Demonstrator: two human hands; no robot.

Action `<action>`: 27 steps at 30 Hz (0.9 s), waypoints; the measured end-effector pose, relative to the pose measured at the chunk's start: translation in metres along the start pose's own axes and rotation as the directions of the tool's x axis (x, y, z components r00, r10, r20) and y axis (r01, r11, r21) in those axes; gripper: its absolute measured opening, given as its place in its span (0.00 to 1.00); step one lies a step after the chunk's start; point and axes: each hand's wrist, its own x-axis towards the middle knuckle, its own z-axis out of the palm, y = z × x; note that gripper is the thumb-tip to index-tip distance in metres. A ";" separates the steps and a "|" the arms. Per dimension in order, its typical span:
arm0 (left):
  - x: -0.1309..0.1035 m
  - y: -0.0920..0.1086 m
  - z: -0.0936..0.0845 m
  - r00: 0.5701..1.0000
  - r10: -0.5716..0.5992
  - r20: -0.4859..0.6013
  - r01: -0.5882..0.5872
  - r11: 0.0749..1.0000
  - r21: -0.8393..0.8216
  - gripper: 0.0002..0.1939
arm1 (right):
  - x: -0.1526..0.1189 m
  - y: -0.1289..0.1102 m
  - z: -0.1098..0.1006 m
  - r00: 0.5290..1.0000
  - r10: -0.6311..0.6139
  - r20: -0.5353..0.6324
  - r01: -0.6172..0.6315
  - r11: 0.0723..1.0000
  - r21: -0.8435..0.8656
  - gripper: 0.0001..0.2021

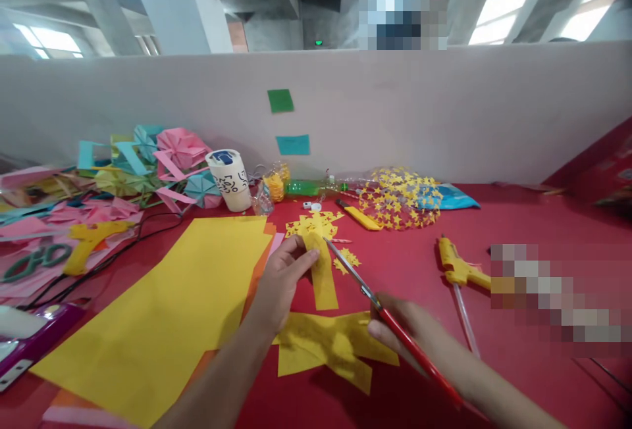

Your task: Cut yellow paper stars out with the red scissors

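Btwn L fingers [302,259]: yellow strip [323,277]; scissors [375,302] R.

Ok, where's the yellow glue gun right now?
The yellow glue gun lies on the red table, right of the scissors in the right hand, below the star cutouts.

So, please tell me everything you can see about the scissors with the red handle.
The scissors have thin grey metal blades and a long red handle that looks like plastic. The right hand holds them by the handle above the red table, tilted, with the tips pointing up and to the left. The blades look nearly closed, and their tips meet the top of a narrow yellow paper strip, which the left hand pinches with its fingers.
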 end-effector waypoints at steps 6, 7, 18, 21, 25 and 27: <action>-0.004 0.000 0.003 0.999 -0.010 0.049 0.010 1.000 -0.011 0.04 | -0.004 -0.005 -0.001 0.999 -0.045 0.023 0.043 0.997 0.068 0.16; -0.005 0.001 0.003 0.998 -0.022 0.062 0.023 1.000 -0.013 0.04 | -0.004 -0.006 -0.002 0.998 -0.044 0.035 0.041 0.995 0.086 0.16; -0.005 0.003 0.000 0.995 -0.091 0.049 0.085 0.990 0.113 0.06 | -0.006 -0.018 -0.006 0.991 0.022 0.135 -0.058 0.961 0.270 0.22; -0.006 0.002 0.002 0.992 -0.096 0.077 0.089 0.992 0.089 0.06 | -0.007 -0.018 -0.003 0.990 -0.005 0.144 -0.041 0.948 0.315 0.23; -0.006 0.003 0.005 0.987 -0.116 0.110 0.106 0.990 0.094 0.07 | -0.006 -0.017 -0.001 0.988 -0.001 0.155 -0.053 0.939 0.340 0.24; -0.006 0.003 0.005 0.986 -0.115 0.121 0.102 0.989 0.110 0.07 | -0.005 -0.017 -0.002 0.983 0.008 0.181 -0.071 0.938 0.340 0.24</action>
